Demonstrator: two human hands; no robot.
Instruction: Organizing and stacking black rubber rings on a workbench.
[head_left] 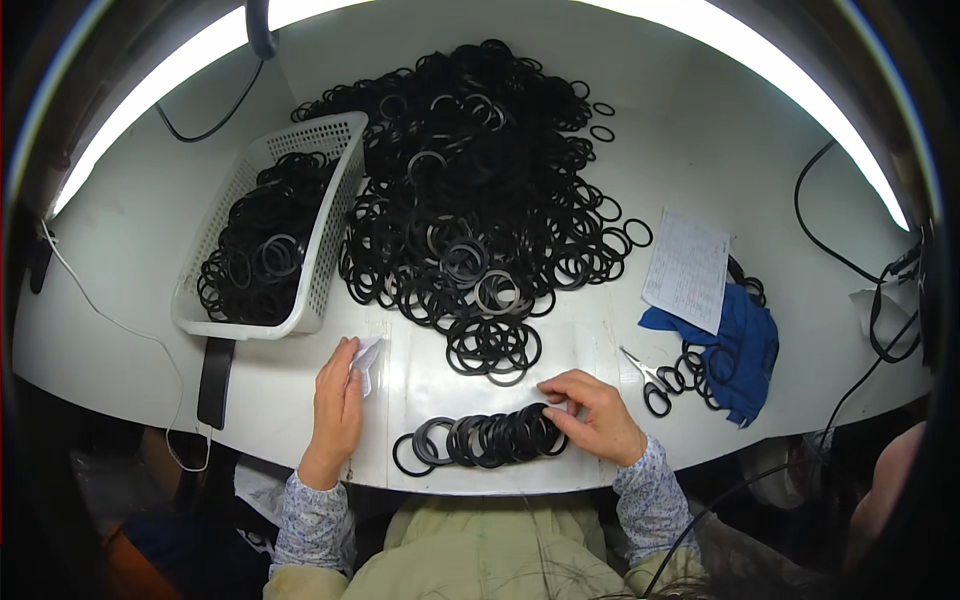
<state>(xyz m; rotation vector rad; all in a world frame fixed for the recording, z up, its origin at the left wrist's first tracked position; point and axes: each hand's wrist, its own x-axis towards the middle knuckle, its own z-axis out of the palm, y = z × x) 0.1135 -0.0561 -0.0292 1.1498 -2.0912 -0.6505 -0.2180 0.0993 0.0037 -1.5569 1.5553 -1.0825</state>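
Observation:
An overlapping row of black rings (pixel 485 440), apparently rubber, lies along the table's near edge. At the row's right end is my right hand (pixel 600 418). Its thumb tip touches the end rings, and the index finger is bent above them, apart from the thumb. My left hand (pixel 338 410) rests on its edge left of the row, fingers stretched out. A small crumpled white piece (pixel 367 364), paper or plastic, shows beside its fingertips; whether the hand grips it is hidden. Just beyond the row lies a cluster of black rings (pixel 492 345), at the front of a big heap (pixel 480 180).
A white perforated basket (pixel 338 215) of black rings stands at left, near a dark flat bar (pixel 215 382). On the right are scissors (pixel 652 382), a blue cloth (pixel 752 345), loose rings and a printed sheet (pixel 688 268). Cables hang at both sides.

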